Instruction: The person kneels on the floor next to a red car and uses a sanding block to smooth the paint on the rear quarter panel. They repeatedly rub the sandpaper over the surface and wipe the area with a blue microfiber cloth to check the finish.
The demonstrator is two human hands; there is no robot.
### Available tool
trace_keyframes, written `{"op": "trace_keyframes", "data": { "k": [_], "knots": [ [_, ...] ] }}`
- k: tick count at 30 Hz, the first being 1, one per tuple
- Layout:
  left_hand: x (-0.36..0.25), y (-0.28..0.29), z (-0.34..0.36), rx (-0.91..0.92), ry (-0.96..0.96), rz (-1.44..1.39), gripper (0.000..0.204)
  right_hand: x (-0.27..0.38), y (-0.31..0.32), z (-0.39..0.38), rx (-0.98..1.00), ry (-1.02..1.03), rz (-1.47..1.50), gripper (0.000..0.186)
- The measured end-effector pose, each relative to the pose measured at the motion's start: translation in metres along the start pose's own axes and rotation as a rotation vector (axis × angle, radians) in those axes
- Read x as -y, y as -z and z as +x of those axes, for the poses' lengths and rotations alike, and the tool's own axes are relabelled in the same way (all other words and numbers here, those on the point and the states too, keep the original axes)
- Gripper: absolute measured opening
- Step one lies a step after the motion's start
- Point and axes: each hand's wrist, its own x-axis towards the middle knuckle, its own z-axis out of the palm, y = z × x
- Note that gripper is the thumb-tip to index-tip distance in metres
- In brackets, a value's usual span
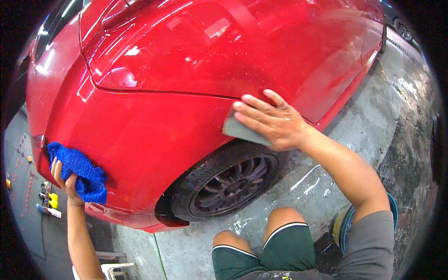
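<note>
A red car panel fills the upper view, with its dark multi-spoke wheel below. At the left, my left hand grips a bunched blue microfiber cloth against the car's bodywork. Right of centre, my right hand holds a flat grey pad on the panel just above the wheel arch, with its fingers lying over the pad and angled toward the upper left.
A bucket stands beside my right arm on the wet concrete floor. A dark board or mat with small items is at the far left, above white plastic furniture. Another car's wheel shows at top right.
</note>
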Motion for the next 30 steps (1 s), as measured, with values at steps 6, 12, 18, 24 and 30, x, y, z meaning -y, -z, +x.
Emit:
{"op": "trace_keyframes", "data": {
  "k": [6, 12, 18, 24, 30],
  "knots": [
    [0.007, -0.002, -0.006, 0.009, -0.015, 0.001, 0.065, 0.018, 0.012, 0.036, -0.036, 0.019, 0.074, 0.071],
    [-0.007, -0.003, 0.012, -0.040, -0.016, -0.010, 0.043, 0.003, 0.025, 0.021, -0.006, 0.046, -0.054, 0.073],
    [0.003, -0.004, 0.002, -0.010, -0.003, 0.003, 0.042, 0.041, 0.020, 0.111, -0.164, 0.053, 0.103, 0.073],
    [-0.009, 0.000, 0.023, -0.032, 0.004, -0.031, 0.042, 0.024, 0.020, 0.043, -0.119, 0.029, -0.060, 0.070],
    [-0.015, -0.005, 0.021, -0.023, 0.042, -0.057, 0.043, 0.066, 0.034, 0.175, -0.268, 0.069, 0.104, 0.068]
  ]
}}
